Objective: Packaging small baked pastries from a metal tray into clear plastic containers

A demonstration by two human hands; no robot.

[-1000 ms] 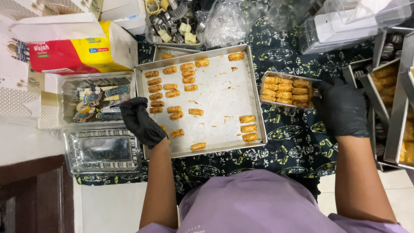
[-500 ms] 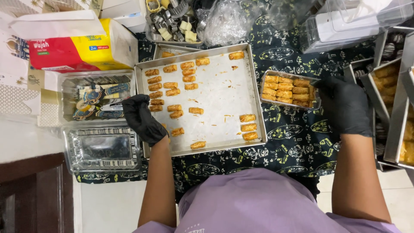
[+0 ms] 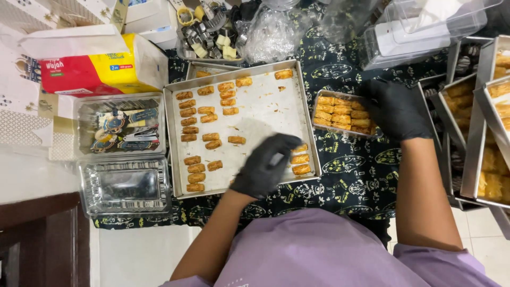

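A metal baking tray (image 3: 265,101) lined with white paper holds several small golden pastry rolls (image 3: 199,133), most in columns on its left side. My left hand (image 3: 265,166), in a black glove, hovers over the tray's lower right part, fingers loosely spread toward three rolls (image 3: 300,158) by the right rim; it is blurred and nothing shows in it. My right hand (image 3: 396,109), also gloved, grips the right end of a small clear container (image 3: 340,112) packed with rolls, which rests on the dark patterned cloth (image 3: 350,170) beside the tray.
Left of the tray lie a clear box of decorated sweets (image 3: 119,125) and an empty clear box (image 3: 125,183). A red and yellow tissue pack (image 3: 90,69) sits behind them. Cookie cutters (image 3: 210,32) lie at the back. Metal trays of pastries (image 3: 491,133) are stacked at the right.
My left hand has swept from the tray's left edge across to its lower right side. My right hand has stayed on the small container.
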